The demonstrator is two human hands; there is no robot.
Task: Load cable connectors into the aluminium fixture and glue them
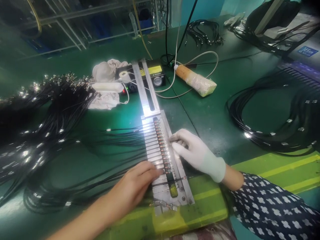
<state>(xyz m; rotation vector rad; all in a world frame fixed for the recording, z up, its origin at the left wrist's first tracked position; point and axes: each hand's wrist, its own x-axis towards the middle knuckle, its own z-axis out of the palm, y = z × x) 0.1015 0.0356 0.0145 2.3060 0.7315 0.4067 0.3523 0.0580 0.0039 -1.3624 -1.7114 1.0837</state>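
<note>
A metal slotted fixture lies in front of me, with several black cables laid side by side across it. Their stripped ends with small coloured wires line up over its long slot. My left hand, bare, rests at the fixture's lower left part with fingers closed on a black cable near its end. Over the right-hand rail is my right hand, in a white glove; thumb and fingertips are pinched together there, and what they hold is too small to make out. One loose cable crosses below the left fingertips.
Big bundles of black cable fill the left side; a coil lies right. Behind the fixture stand a black control box, a white handheld tool on cloth and a wrapped orange handle. Yellow-green matting covers the near edge.
</note>
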